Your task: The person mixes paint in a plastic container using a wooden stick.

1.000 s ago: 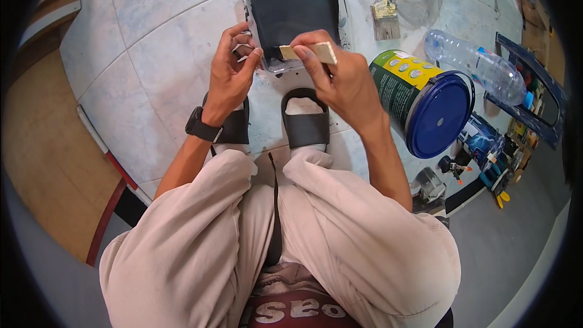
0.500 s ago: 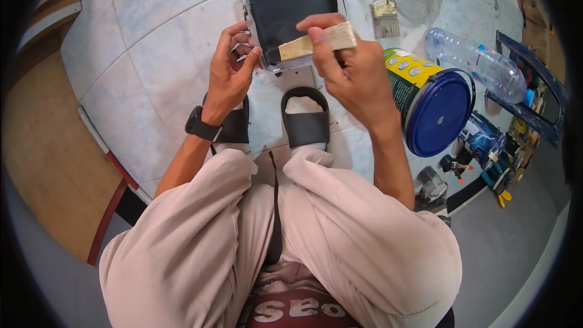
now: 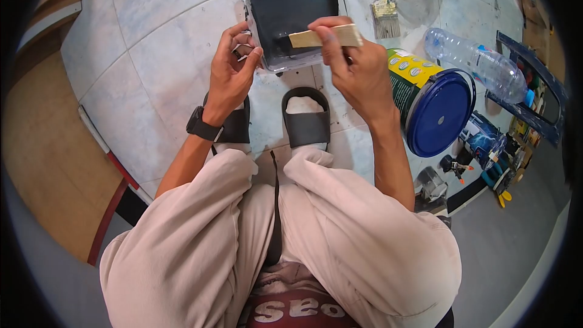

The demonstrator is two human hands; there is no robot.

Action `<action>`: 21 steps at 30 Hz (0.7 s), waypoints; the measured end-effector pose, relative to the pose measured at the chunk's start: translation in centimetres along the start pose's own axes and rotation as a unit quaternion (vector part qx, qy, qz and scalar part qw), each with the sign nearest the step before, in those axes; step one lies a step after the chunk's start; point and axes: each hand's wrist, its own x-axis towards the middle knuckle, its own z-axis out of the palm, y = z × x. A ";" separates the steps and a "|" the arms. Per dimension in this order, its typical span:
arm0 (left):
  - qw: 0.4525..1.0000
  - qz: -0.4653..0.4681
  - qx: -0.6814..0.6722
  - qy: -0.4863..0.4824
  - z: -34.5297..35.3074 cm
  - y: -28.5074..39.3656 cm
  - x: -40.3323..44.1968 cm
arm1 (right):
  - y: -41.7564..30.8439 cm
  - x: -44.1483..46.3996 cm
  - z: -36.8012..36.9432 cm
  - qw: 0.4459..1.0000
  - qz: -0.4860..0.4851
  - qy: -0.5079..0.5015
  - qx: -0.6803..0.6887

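Observation:
A clear square plastic container [image 3: 342, 1] on the floor holds glossy black paint [image 3: 285, 9]. My left hand [image 3: 232, 64], wearing a dark watch, is closed at the container's near left corner, its thumb and curled fingers against the wall. Some of those fingertips are hidden. My right hand [image 3: 361, 70] grips a flat wooden stick [image 3: 328, 36] between thumb and fingers over the container's near right part. The stick lies nearly level, and its dark left end dips into the paint.
A green-handled paintbrush [image 3: 384, 12] with worn bristles lies on the tiled floor [image 3: 176, 42]. To the right are a paint bucket with a blue lid [image 3: 440, 112], a clear plastic bottle [image 3: 477, 64] and a dark blue frame [image 3: 555, 115]. My sandals [image 3: 308, 129] stand near the container.
My right hand has moved a little right and away from me, drawing the stick through the paint. My left hand and the container have stayed in place.

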 end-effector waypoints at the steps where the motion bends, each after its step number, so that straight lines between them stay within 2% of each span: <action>1: 1.000 0.001 -0.009 0.005 0.2 -0.1 0.1 | 0.3 -0.2 -0.2 1.000 0.005 0.004 0.015; 6: 1.000 0.011 -0.010 0.016 0.3 -0.3 0.0 | 0.9 -1.5 -0.7 0.999 0.042 -0.009 -0.014; 8: 1.000 0.010 -0.013 0.017 0.4 -0.3 -0.1 | 0.9 -1.6 -1.6 0.995 0.045 0.055 -0.070; 9: 1.000 0.012 -0.009 0.019 0.4 -0.2 -0.1 | 1.0 -1.7 -1.7 0.995 0.042 0.055 -0.067; 11: 0.999 0.015 0.023 0.034 0.6 -0.1 -0.3 | 1.3 -1.9 -2.1 0.988 0.017 0.123 -0.089; 15: 0.990 0.052 0.121 0.054 0.8 0.4 -0.6 | 1.1 -2.7 -2.1 0.980 0.069 0.105 -0.155; 19: 0.984 0.074 0.149 0.060 0.9 0.2 -0.7 | 0.7 -2.4 0.3 0.990 0.026 0.086 -0.109; 21: 0.985 0.068 0.148 0.063 0.9 0.4 -0.7 | 1.1 -1.5 1.6 0.997 0.018 0.073 -0.002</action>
